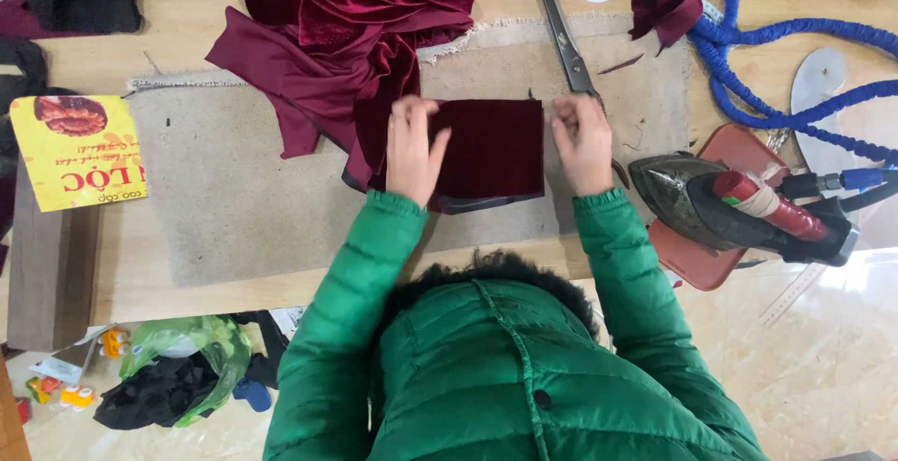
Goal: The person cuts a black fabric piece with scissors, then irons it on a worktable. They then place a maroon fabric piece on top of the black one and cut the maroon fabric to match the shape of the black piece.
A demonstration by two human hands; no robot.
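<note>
The dark red velvet piece (491, 148) lay folded into a neat rectangle on the beige pad (234, 199) on the counter. The left hand (412, 151) pressed flat on it, fingers spread; the right hand (582, 143) pinched its edge (scissors (567, 40) just beyond). The iron (739, 208) stood unused, so pressing seemed left.

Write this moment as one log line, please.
left hand: flat on velvet piece | right hand: on its right edge | scissors behind | iron right
</note>
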